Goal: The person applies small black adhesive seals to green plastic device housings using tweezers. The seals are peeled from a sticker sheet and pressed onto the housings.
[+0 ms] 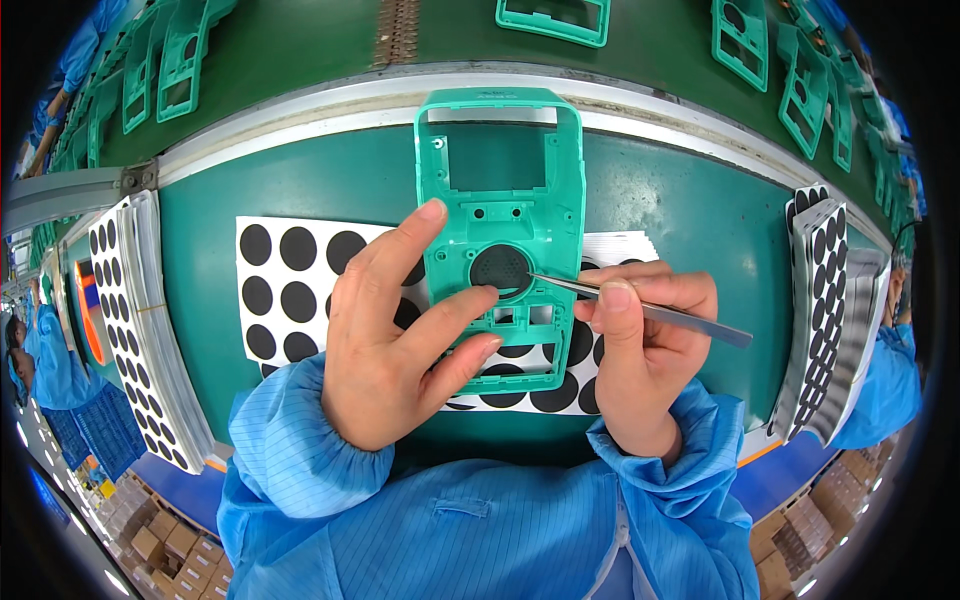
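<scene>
A green plastic housing (548,215) lies in front of me, with a rectangular opening at its far end and a round recess in the middle. A black disc (503,268) with small dots sits in that recess. My left hand (385,320) rests across the housing's left side, fingers spread; one fingertip touches the disc's lower edge. My right hand (645,345) pinches a pair of metal tweezers (690,322), whose tips meet the disc's right edge. Under the housing lie white sheets of black round stickers (298,248), partly hidden by the housing and my left hand.
Stacks of similar sticker sheets stand at the left (140,330) and right (822,300) of the green table (210,200). Beyond a metal rail (330,105), more green housings (555,20) lie on a conveyor belt (450,40). Other people in blue work at both sides.
</scene>
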The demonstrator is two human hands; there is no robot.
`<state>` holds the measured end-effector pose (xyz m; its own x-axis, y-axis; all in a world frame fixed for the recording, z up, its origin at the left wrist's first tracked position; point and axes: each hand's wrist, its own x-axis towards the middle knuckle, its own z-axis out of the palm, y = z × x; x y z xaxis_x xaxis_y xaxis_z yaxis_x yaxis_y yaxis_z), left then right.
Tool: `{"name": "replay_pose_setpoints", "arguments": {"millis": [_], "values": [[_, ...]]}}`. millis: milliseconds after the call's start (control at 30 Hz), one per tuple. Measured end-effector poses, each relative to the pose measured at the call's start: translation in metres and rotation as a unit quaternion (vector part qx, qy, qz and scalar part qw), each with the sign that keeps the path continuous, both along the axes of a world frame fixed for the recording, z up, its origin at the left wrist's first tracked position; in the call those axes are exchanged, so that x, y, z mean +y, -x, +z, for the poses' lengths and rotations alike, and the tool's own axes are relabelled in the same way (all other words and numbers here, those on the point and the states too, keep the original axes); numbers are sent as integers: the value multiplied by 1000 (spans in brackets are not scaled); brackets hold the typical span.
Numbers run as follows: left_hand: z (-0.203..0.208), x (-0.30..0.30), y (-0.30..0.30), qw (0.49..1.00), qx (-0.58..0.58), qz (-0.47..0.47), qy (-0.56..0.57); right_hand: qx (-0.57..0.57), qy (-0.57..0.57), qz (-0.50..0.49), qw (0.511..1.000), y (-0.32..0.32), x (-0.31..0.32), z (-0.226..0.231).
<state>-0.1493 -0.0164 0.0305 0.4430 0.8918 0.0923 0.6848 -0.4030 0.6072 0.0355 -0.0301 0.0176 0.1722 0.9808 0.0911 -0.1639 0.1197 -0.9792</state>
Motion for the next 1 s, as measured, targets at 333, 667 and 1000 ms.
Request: {"name": "replay_pose_setpoints", "arguments": {"millis": [333,667,1000], "values": [[0,0,0,1000,-4,0,-2,-43,-22,12,999,0,0,-1],[-3,1,0,1000,-24,-5,1,-58,-20,14,998,-1,0,-1],[-4,2,2,999,-27,-17,11,-36,-12,17,999,-2,1,-1]]}}
